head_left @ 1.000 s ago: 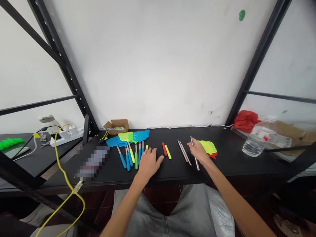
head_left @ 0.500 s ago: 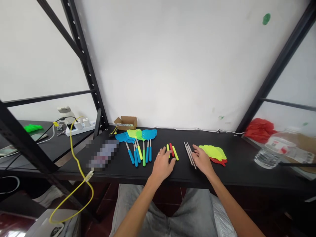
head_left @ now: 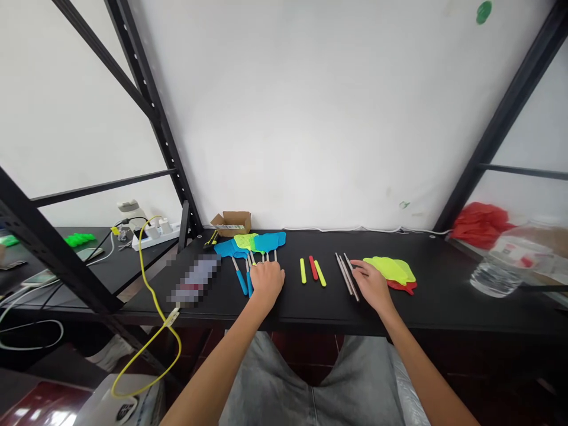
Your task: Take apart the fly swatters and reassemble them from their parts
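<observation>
A row of assembled fly swatters (head_left: 255, 244) with blue and green heads lies on the black table (head_left: 444, 296). My left hand (head_left: 266, 280) rests on their handles, fingers curled over them. Three loose handle grips (head_left: 313, 270), two yellow and one red, lie in the middle. To their right are several metal rods (head_left: 345, 273). My right hand (head_left: 373, 284) lies flat beside the rods, fingers stretched out, just left of a stack of yellow and red swatter heads (head_left: 393, 271).
A small cardboard box (head_left: 231, 223) stands at the back by the wall. A black rack post (head_left: 146, 112) rises at the left, with a yellow cable (head_left: 153, 307) hanging off the table edge. A water bottle (head_left: 506, 263) and red bag (head_left: 481, 225) are at the right.
My left hand has moved left from the loose grips onto the swatter handles. My right hand has stayed by the rods, which now lie together. The camera view has shifted.
</observation>
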### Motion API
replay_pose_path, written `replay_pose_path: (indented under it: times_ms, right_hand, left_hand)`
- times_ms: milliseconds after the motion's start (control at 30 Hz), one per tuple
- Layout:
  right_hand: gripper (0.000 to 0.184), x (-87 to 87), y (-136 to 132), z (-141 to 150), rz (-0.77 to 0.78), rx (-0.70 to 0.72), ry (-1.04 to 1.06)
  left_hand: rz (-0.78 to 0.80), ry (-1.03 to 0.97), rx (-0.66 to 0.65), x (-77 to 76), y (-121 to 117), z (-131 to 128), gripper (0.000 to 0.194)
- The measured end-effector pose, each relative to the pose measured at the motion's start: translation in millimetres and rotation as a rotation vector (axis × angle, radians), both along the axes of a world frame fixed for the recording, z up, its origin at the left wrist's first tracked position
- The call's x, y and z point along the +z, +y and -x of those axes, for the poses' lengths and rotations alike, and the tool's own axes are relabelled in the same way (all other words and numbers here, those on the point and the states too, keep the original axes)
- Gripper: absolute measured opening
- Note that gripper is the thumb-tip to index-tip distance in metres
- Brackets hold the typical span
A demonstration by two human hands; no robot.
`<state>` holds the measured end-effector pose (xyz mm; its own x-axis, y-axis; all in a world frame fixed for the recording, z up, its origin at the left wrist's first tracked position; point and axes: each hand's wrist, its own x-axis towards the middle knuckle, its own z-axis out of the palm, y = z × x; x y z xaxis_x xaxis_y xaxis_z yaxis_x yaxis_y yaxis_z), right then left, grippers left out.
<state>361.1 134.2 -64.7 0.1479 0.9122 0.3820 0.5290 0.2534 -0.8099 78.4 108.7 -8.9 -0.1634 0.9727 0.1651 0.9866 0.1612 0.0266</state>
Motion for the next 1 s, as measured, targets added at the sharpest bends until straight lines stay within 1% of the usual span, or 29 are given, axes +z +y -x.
replay_pose_path:
  times_ms: [133,233,333,400,533,733,900,1000]
  right_hand:
    - [0.035,1.0,-0.9,1.5,-0.003,0.015,-0.007]
    - [0.032,-0.2,-1.1,4.5,-0.033,0.073,-0.059]
    - [0.029,-0.4,-1.9,8.5,-0.059,0.131,-0.128]
    - [0.028,0.9,-3.3,11.7,-0.061,0.144,-0.146]
    - [0.029,4.6,-6.6,18.1,-0.056,0.143,-0.151]
    - [0.03,4.6,-5.9,21.3,-0.047,0.129,-0.13]
    - [0.029,3.6,-3.6,19.6,-0.053,0.122,-0.101]
    - [0.028,6.1,-5.8,19.9,-0.095,0.08,-0.068]
  left_hand:
    - [-0.001,-0.002,-0.023,3.0,1.3,-8.1,0.025]
    - [-0.028,-0.042,-0.028,4.9,-2.0,-8.0,0.028]
    - [-0.045,-0.097,-0.05,1.4,-5.3,-7.4,0.029]
    - [-0.059,-0.128,-0.072,-3.4,-6.8,-10.2,0.03]
    - [-0.098,-0.163,-0.112,-9.1,-7.6,-24.1,0.033]
    - [-0.112,-0.248,-0.152,-2.6,-4.9,-44.8,0.032]
    - [-0.144,-0.426,-0.263,-5.4,-4.6,-45.7,0.03]
    - [-0.191,-0.517,-0.277,-7.9,-8.9,-42.7,0.033]
